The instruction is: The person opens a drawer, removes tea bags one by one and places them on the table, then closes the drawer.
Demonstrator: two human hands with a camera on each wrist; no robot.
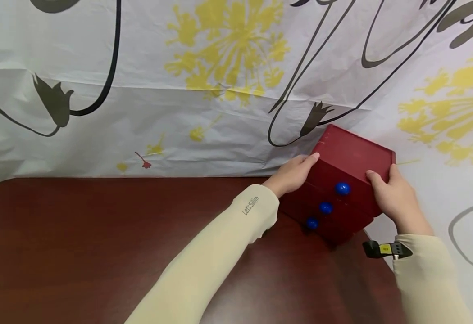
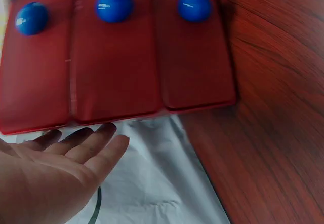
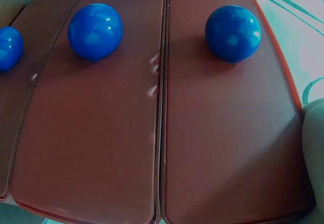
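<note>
A small red drawer unit [image 1: 352, 148] with three drawer fronts stands at the table's far right, its front turned toward the left and near side. Each front carries a round blue knob [image 1: 342, 188]. My left hand [image 1: 291, 175] holds the unit's left side, thumb at the top edge; in the left wrist view its fingers [image 2: 96, 145] extend along that side. On the opposite side, my right hand [image 1: 398, 198] grips with the thumb over the top and a finger at the back edge. The right wrist view shows the drawer fronts [image 3: 91, 133] close up. Whether the base touches the table cannot be told.
The dark reddish-brown wooden table [image 1: 98, 243] stretches left and toward me. Behind it and on the right hangs a white sheet [image 1: 147, 103] with yellow and grey flower prints, close to the unit. A black strap [image 1: 386, 249] sits on the right wrist.
</note>
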